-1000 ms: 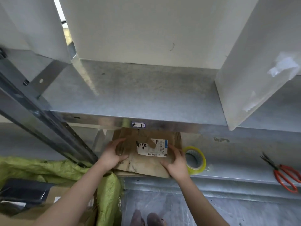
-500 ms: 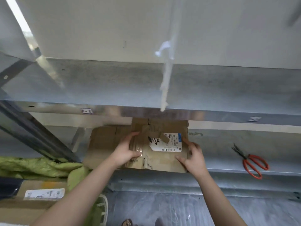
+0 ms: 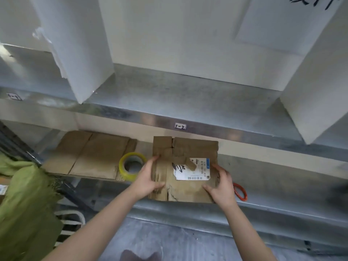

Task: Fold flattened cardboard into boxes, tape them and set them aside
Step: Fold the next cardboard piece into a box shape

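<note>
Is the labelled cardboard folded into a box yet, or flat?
Flat: the cardboard lies level on the shelf, no walls raised; left hand and right hand rest on its sides.

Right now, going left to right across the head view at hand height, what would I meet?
Green sack → flattened cardboard sheet → yellow tape roll → left hand → labelled cardboard → right hand → red scissors handle.

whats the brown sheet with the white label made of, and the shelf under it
The brown sheet looks like corrugated cardboard, matte and worn: ribbed lines, creases and torn edges show. The shelf is apparently galvanised steel, dull grey with a mottled sheen and a bent front lip.
</note>
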Motion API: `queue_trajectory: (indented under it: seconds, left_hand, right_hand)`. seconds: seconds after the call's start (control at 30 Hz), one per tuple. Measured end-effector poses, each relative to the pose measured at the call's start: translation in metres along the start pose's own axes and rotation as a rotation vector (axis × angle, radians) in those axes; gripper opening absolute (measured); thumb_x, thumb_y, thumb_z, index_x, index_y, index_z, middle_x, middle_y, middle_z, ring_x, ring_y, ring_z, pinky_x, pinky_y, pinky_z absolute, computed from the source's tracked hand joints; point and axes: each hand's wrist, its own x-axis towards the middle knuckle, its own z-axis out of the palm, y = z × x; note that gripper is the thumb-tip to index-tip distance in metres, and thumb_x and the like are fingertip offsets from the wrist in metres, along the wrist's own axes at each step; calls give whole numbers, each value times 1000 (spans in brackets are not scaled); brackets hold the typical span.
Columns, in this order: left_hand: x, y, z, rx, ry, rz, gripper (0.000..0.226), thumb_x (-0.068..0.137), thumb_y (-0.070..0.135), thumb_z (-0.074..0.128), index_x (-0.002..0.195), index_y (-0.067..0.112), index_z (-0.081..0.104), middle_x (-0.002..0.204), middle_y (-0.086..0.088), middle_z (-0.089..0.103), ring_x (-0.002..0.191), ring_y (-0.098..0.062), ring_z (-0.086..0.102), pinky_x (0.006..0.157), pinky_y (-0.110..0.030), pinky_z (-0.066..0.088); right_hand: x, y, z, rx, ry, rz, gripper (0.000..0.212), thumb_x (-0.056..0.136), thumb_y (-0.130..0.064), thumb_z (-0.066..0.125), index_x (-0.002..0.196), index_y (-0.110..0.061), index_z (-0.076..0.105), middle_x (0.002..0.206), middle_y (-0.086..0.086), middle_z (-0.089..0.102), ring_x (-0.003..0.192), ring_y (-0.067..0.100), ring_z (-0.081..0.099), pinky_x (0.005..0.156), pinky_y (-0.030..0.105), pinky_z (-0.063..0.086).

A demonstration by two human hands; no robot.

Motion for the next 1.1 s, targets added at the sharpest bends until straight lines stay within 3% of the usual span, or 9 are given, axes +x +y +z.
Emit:
queue_trajectory:
  seconds: [0.17, 0.23, 0.4, 0.53, 0.67, 0.83, 0.9, 1.0, 1.1]
  left_hand:
    - [1, 22, 40, -88, -81, -8, 117, 65, 46, 84, 149, 36, 3, 157, 8, 15, 143, -11, 17, 118, -40, 19]
    - [3, 33, 50, -104, -51, 2, 117, 67, 46, 82, 149, 36, 0, 156, 8, 17, 142, -12, 19, 118, -42, 22]
    - [1, 53, 71, -141, -2, 30, 66, 87, 29, 67, 134, 43, 23, 137, 12, 46, 127, -10, 44, 109, -39, 38]
    - [4, 48, 80, -74, 38, 9, 54, 92, 24, 60, 133, 38, 28, 135, 6, 52, 126, -14, 49, 108, -45, 39]
    - [5, 44, 84, -43, 82, -20, 54, 95, 25, 55, 138, 36, 24, 140, 7, 47, 130, -15, 45, 111, -41, 36]
    - [4, 43, 85, 99, 124, 112, 68, 97, 35, 49, 150, 35, 7, 148, 18, 19, 137, 4, 16, 113, -23, 17]
    - [1, 46, 86, 131, 149, 134, 62, 97, 39, 49, 146, 41, 11, 148, 19, 18, 136, 6, 15, 111, -21, 15]
    - [-3, 50, 82, 100, 109, 133, 51, 96, 41, 50, 133, 59, 20, 147, 23, 19, 136, 7, 15, 109, -22, 18]
    - [-1, 54, 75, 41, 119, 144, 36, 95, 42, 48, 126, 57, 37, 147, 22, 23, 134, 10, 18, 108, -20, 19]
  right_hand:
    - [-8, 21, -19, 97, 174, 102, 98, 62, 0, 87, 142, -15, 32, 137, 6, 44, 126, 22, 46, 109, 35, 37]
    - [-9, 25, -21, 100, 201, 111, 96, 66, 0, 85, 144, -16, 32, 134, 4, 42, 124, 22, 48, 109, 37, 38]
    - [-8, 36, -15, 171, 172, 55, 80, 76, 0, 77, 141, -26, 38, 125, -5, 45, 118, 17, 55, 105, 41, 46]
    - [-9, 43, -11, 328, 108, 99, 66, 82, -4, 73, 133, -28, 39, 134, 3, 53, 119, 14, 57, 93, 21, 51]
    - [-5, 50, -23, 374, 37, 77, 71, 86, -21, 73, 135, -46, 28, 123, 1, 60, 100, 7, 65, 81, 19, 55]
    - [7, 48, -46, 198, -40, -17, 76, 90, -42, 64, 146, -51, 14, 132, -12, 46, 86, -2, 63, 62, -1, 42]
    - [9, 49, -50, 115, -68, -74, 71, 91, -48, 60, 145, -52, 15, 134, -13, 48, 91, -2, 62, 70, 1, 44]
    - [11, 53, -50, 68, -91, -163, 63, 89, -52, 58, 141, -55, 21, 133, -17, 47, 116, 1, 51, 96, 21, 48]
    - [13, 50, -52, 147, -55, -182, 59, 83, -63, 57, 137, -45, 38, 134, -18, 44, 121, 1, 45, 101, 24, 43]
